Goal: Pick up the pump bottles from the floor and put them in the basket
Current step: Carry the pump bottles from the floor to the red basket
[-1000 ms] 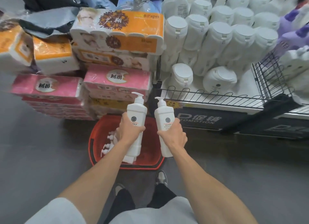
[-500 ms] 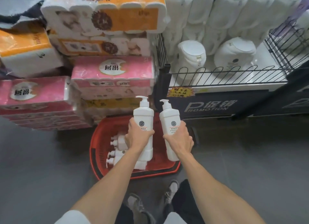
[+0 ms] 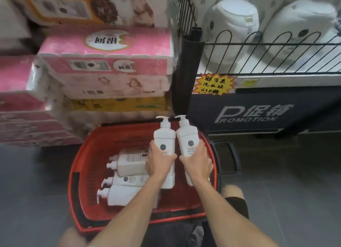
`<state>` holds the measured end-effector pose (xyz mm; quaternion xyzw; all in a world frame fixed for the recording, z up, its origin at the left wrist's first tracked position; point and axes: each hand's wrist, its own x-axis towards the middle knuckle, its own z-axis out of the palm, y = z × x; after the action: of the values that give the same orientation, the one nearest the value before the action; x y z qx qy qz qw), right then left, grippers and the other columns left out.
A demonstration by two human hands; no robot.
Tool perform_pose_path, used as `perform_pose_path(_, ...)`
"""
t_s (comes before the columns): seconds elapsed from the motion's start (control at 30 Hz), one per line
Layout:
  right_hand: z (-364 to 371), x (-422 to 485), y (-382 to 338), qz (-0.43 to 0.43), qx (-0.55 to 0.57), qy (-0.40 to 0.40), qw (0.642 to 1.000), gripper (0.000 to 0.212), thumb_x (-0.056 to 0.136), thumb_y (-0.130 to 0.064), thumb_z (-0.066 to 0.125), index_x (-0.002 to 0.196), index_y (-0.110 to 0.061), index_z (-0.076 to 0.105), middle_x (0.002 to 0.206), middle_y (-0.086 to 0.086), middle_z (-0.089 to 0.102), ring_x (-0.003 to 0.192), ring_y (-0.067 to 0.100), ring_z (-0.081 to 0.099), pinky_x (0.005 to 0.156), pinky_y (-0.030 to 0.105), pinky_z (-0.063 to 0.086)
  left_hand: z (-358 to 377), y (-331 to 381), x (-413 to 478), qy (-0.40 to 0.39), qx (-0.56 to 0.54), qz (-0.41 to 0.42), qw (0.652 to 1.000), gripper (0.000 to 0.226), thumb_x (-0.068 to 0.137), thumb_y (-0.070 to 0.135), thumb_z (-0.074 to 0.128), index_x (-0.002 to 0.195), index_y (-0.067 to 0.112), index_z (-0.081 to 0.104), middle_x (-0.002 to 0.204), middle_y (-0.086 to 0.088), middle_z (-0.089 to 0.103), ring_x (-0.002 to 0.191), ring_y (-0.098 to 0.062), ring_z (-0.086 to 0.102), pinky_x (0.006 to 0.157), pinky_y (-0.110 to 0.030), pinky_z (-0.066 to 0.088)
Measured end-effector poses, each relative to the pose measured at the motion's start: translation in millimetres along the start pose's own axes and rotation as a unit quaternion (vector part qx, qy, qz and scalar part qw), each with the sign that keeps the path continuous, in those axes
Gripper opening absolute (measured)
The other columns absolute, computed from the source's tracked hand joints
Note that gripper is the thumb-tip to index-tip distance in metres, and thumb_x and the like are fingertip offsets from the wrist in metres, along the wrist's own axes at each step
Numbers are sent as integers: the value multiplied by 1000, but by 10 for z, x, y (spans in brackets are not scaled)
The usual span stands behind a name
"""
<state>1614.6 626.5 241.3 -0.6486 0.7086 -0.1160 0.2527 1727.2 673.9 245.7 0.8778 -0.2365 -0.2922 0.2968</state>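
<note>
A red plastic basket [image 3: 86, 154] stands on the grey floor right below me. Three white pump bottles lie on their sides in its left half, one of them [image 3: 129, 161] with its pump pointing left. My left hand [image 3: 158, 163] grips a white pump bottle [image 3: 164, 137] upright over the basket's middle. Beside it my right hand [image 3: 198, 161] grips a second white pump bottle [image 3: 187, 136], tilted slightly right, over the basket's right side. The two bottles nearly touch at their shoulders.
Pink and yellow packs of toilet paper [image 3: 105, 62] are stacked right behind the basket on the left. A dark promotion stand [image 3: 258, 115] with a wire rail and large white jugs [image 3: 230, 25] rises at the right. My knees and dark shorts show at the bottom.
I have bent down closer to the basket. Both hands have lowered with their bottles and now hang just above the basket's inside.
</note>
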Motion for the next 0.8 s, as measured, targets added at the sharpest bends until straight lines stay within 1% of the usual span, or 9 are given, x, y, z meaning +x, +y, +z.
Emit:
perform_pose_path(0.07, 283, 39, 114, -9, 8, 32, 999, 81, 70, -40, 80, 136, -20, 38, 116, 3, 59, 102, 31, 65, 76, 41, 44, 240, -166, 129, 10, -7, 1, 1000, 88, 57, 45, 80, 128, 26, 32, 116, -2, 60, 103, -33, 61, 82, -46, 50)
perform_pose_path(0.13, 551, 95, 249, -12, 22, 49, 999, 81, 71, -41, 80, 137, -21, 37, 116, 3, 59, 102, 32, 64, 78, 43, 47, 464, -325, 249, 22, -11, 2, 1000, 87, 57, 44, 80, 127, 24, 32, 116, -5, 61, 104, -35, 60, 83, -47, 51)
perform_pose_path(0.23, 868, 153, 437, -4, 40, 54, 998, 78, 72, -46, 78, 135, -24, 37, 114, 0, 58, 99, 31, 65, 76, 42, 47, 734, -515, 343, 41, -23, -3, 999, 85, 63, 38, 82, 131, 19, 35, 119, -7, 59, 106, -34, 60, 81, -41, 47)
perform_pose_path(0.37, 1154, 197, 651, 2, 68, 55, 996, 80, 73, -49, 76, 138, -24, 36, 117, 1, 59, 98, 32, 66, 76, 43, 52, 1015, -652, 388, 57, -54, -5, 997, 84, 65, 39, 81, 132, 19, 34, 118, -5, 60, 103, -34, 62, 77, -40, 45)
perform_pose_path(0.43, 1254, 229, 754, 1, 84, 54, 995, 81, 73, -49, 76, 139, -25, 35, 116, 1, 60, 95, 31, 66, 75, 42, 53, 1141, -701, 410, 63, -67, -8, 996, 91, 64, 40, 81, 136, 19, 31, 122, -5, 60, 106, -35, 62, 80, -42, 48)
perform_pose_path(0.5, 1314, 240, 821, 1, 106, 51, 993, 81, 72, -50, 76, 138, -27, 35, 113, 0, 61, 91, 29, 66, 75, 40, 53, 1236, -735, 421, 72, -68, -10, 995, 95, 64, 40, 81, 140, 19, 27, 126, -6, 59, 108, -35, 61, 82, -44, 48)
perform_pose_path(0.63, 1367, 242, 870, -2, 133, 49, 990, 81, 71, -52, 76, 136, -29, 35, 110, -3, 61, 89, 26, 66, 76, 42, 54, 1318, -789, 429, 94, -62, -8, 994, 92, 66, 38, 81, 139, 17, 29, 123, -9, 60, 106, -36, 61, 79, -41, 44)
perform_pose_path(0.8, 1370, 222, 899, 2, 140, 38, 989, 81, 71, -52, 74, 137, -29, 33, 111, -1, 60, 91, 28, 65, 79, 45, 55, 1318, -813, 401, 99, -51, 9, 994, 87, 65, 41, 79, 135, 18, 33, 116, -8, 63, 102, -36, 63, 77, -42, 47)
